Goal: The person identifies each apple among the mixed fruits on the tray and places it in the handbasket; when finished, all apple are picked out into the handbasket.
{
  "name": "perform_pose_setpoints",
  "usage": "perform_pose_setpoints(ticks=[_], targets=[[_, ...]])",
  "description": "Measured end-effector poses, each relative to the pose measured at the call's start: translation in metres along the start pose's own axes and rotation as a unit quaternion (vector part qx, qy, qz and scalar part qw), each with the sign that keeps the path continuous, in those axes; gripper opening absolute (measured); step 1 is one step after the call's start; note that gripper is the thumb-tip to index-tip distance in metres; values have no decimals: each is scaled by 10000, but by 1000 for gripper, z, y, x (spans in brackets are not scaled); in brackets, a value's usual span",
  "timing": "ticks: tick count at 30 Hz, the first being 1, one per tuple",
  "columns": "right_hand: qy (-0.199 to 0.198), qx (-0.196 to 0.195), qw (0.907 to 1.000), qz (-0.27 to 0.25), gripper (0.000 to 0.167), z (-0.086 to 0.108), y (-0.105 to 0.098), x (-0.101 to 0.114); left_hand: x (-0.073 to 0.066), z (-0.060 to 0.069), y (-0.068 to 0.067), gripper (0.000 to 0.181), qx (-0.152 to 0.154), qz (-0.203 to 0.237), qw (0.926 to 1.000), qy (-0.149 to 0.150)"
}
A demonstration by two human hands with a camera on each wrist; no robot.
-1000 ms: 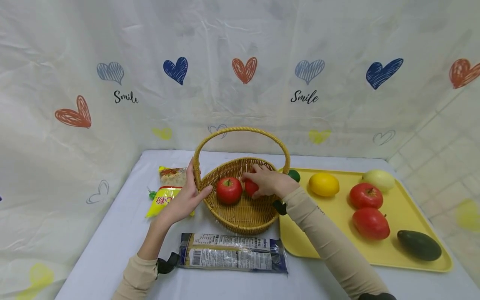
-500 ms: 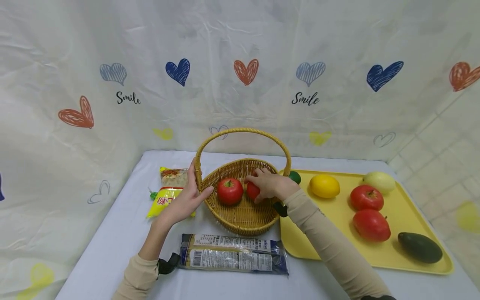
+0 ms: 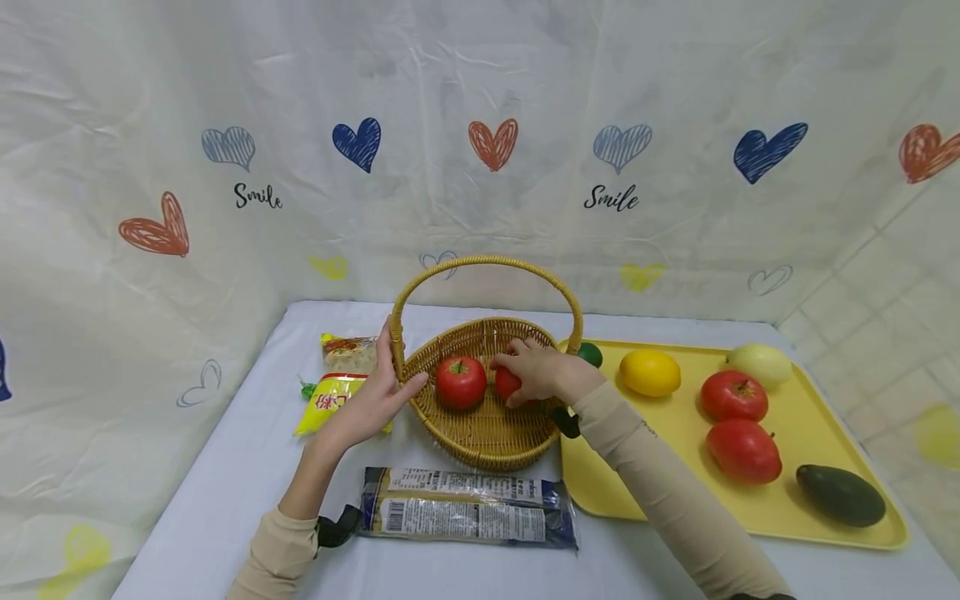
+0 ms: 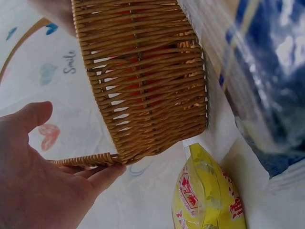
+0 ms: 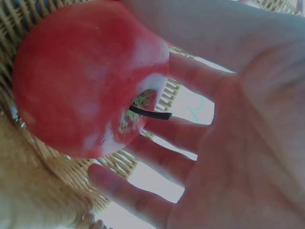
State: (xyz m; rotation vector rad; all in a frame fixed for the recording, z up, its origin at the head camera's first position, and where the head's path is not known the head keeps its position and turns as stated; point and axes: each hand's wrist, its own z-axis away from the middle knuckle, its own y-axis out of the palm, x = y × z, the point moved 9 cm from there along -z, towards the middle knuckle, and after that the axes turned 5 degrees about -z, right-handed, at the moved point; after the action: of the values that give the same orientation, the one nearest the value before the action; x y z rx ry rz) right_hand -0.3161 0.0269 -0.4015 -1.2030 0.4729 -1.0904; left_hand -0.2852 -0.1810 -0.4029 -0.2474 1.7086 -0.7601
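In the head view the wicker basket (image 3: 491,458) stands mid-table with a red apple (image 3: 460,383) inside. My left hand (image 3: 375,400) touches the basket at its left side, fingers straight along the handle's base and thumb spread apart. The left wrist view shows that hand (image 4: 47,181) beside the handle end, below the woven wall (image 4: 143,81). Inside the basket, my right hand (image 3: 536,371) holds a second red apple (image 3: 506,382) at the right. In the right wrist view this apple (image 5: 86,81) lies between the thumb and fingers of my hand (image 5: 238,138), stem toward the palm.
Right of the basket lies a yellow tray (image 3: 600,475) with a lemon (image 3: 649,372), red fruits (image 3: 742,451), a pale round item (image 3: 759,364) and a dark green one (image 3: 840,496). A long package (image 3: 465,508) lies in front; yellow bags (image 3: 330,402) lie left.
My right hand and the apple in it have shifted slightly right inside the basket. The left hand stays at the handle's base.
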Motion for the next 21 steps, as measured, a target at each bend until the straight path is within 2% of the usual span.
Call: perform_pose_setpoints(ticks=[7,12,17,21], targets=[[-214,-164,9996,42,63,23,-3,9,1,1,1,101,10,68,10000,19],[-590,-470,9971,75,55,44,-5,13,2,0,0,100,-9,48,10000,45],[-1108,-952,9893,69,45,70,-3,15,2,-1,0,100,-13,53,10000,57],[-1327,-1323,9822,-140,39,89,-2,12,3,-1,-1,100,18,19,10000,25]])
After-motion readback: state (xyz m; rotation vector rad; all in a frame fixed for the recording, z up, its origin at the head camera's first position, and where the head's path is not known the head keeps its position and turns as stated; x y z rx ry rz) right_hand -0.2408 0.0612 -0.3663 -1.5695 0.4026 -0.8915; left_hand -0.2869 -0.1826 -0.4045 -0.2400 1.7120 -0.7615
